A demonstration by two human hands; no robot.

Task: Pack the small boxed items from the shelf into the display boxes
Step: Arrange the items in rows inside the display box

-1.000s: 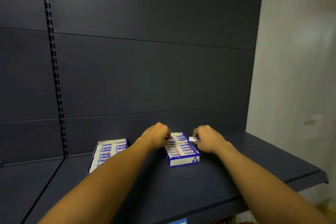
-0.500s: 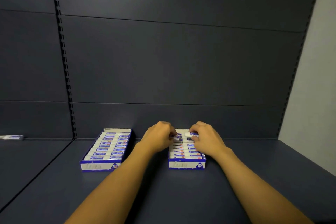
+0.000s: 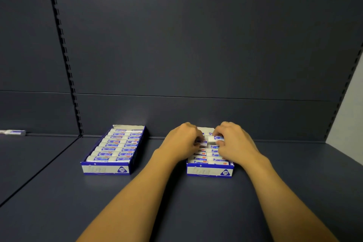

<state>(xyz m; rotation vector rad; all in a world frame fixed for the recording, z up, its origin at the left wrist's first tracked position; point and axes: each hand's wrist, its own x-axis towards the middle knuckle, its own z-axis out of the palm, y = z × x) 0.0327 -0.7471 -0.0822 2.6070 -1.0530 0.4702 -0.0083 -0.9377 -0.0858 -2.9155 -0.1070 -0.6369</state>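
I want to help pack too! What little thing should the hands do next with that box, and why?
Probably press the small boxed item down into its row. The right hand pinches it above the far end of the right display box, not yet level with the others, while the left hand rests on the neighbouring items. The left display box already looks full.

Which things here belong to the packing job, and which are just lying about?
Part of the job:
- right display box, being filled
- small item held over it by the right hand
- left hand, on the items in that box
- left display box, full
- stray item at far left, still to pack

Lying about:
- shelf
- back panel
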